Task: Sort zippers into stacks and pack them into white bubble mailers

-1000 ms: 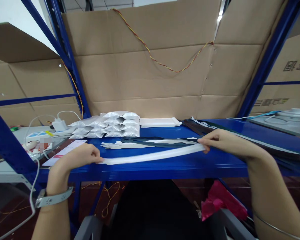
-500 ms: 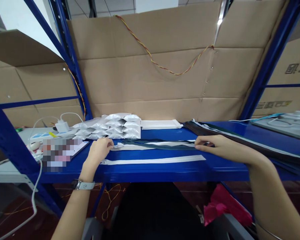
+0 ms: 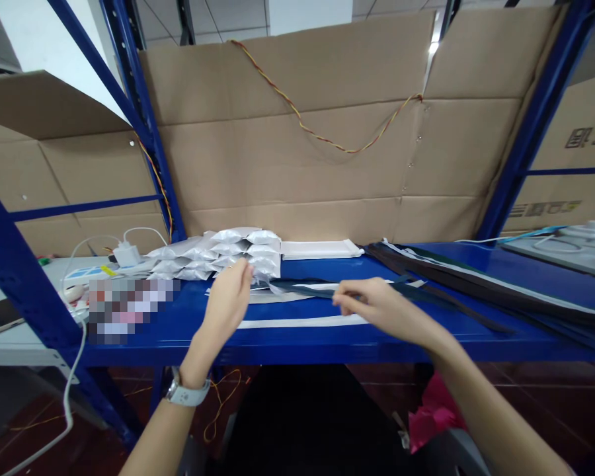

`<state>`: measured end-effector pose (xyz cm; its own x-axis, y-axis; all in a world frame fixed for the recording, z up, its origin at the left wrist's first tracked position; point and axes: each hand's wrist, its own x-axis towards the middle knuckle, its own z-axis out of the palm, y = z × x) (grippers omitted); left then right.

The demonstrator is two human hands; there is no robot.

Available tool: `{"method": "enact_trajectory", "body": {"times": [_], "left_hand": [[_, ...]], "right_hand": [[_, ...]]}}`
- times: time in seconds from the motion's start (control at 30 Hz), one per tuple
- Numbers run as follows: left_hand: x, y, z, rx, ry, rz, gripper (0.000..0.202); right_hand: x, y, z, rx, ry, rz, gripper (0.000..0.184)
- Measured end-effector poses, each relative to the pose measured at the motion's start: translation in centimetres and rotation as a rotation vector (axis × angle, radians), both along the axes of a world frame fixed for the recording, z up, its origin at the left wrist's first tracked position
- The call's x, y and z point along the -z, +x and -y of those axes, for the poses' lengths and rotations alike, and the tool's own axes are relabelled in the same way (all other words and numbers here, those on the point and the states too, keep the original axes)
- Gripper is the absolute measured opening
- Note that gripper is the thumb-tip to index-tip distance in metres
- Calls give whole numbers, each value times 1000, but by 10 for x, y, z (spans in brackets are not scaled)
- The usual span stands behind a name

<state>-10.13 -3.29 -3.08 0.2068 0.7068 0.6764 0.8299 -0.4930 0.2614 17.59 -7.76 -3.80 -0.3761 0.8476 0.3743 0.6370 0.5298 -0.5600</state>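
My left hand (image 3: 229, 296) is raised just in front of the pouch stack, its thumb and fingers pressed together; whatever they may hold is hidden. My right hand (image 3: 369, 301) hovers over the middle of the shelf with fingers curled closed, and I cannot make out anything in them. Between the hands run dark strips that look like zippers (image 3: 302, 287), overlapping white ones (image 3: 282, 298). Nearer the front edge lies a separate white zipper-like strip (image 3: 297, 322), its right part behind my right hand. Right of that hand, a brown strip (image 3: 469, 311) trails across the blue shelf (image 3: 178, 330).
Silvery-white pouches (image 3: 218, 254) are stacked at the back left, beside a flat white packet (image 3: 322, 249). A bundle of long dark and white strips (image 3: 476, 281) lies at right. Blue posts (image 3: 513, 125) and a cardboard wall (image 3: 297, 165) enclose the shelf. A charger (image 3: 126, 253) sits left.
My left hand has moved right and up, towards the pouches. My right hand has moved left over the strips. A brown strip now stretches out from the bundle at right.
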Motion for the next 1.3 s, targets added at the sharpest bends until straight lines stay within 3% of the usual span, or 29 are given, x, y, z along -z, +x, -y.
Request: {"method": "enact_trajectory", "body": {"times": [0.13, 0.27, 0.37, 0.5, 0.67, 0.9, 0.97, 1.07, 1.2, 1.3], "left_hand": [[6, 39, 25, 187, 71, -34, 27], [11, 56, 38, 310, 167, -205, 24], [11, 55, 38, 248, 295, -338, 21], [11, 50, 34, 150, 454, -384, 19], [11, 50, 33, 132, 471, -351, 19], [10, 48, 31, 163, 456, -280, 20], [4, 41, 31, 157, 448, -209, 19], [-12, 17, 30, 3, 416, -58, 21], [-30, -34, 17, -260, 360, -33, 28], [-29, -78, -2, -406, 299, 1, 30]], "right_hand": [[17, -47, 4, -184, -106, -266, 25], [30, -63, 0, -283, -167, -456, 29], [28, -59, 0, -253, -111, -430, 30], [18, -51, 5, -67, 81, -211, 32], [15, -50, 7, -4, 159, -111, 30], [19, -58, 4, -54, 165, -192, 33], [22, -55, -2, 0, 192, -183, 32], [27, -40, -15, 121, 222, -134, 31], [28, -8, -34, 232, 242, 43, 28], [27, 22, -46, 422, 274, 182, 29]]}}
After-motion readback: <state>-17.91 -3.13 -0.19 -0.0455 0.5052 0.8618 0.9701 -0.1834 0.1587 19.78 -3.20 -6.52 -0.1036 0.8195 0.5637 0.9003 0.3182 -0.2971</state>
